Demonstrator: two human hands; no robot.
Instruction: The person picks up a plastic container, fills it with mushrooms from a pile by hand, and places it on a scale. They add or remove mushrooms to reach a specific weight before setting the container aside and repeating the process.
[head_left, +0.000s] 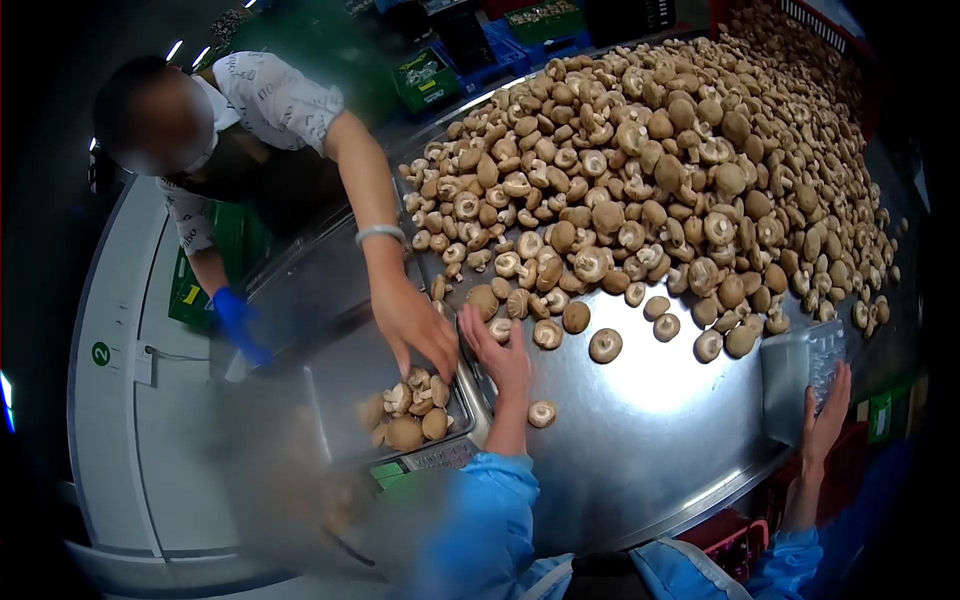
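My left hand reaches to the right edge of the weighing scale, fingers stretched and thumb apart. A shiitake mushroom shows in the gap between its thumb and fingers. At the right side of the metal table, my right hand grips a clear plastic tray, thumb on the near side and fingers along its right edge. Left of my left hand, a co-worker's bare hand hangs over several mushrooms in the pan on the scale.
A large heap of shiitake mushrooms covers the far part of the table. One loose mushroom lies near my left forearm. The co-worker leans in from the left, with a blue-gloved hand. A red crate stands behind the heap.
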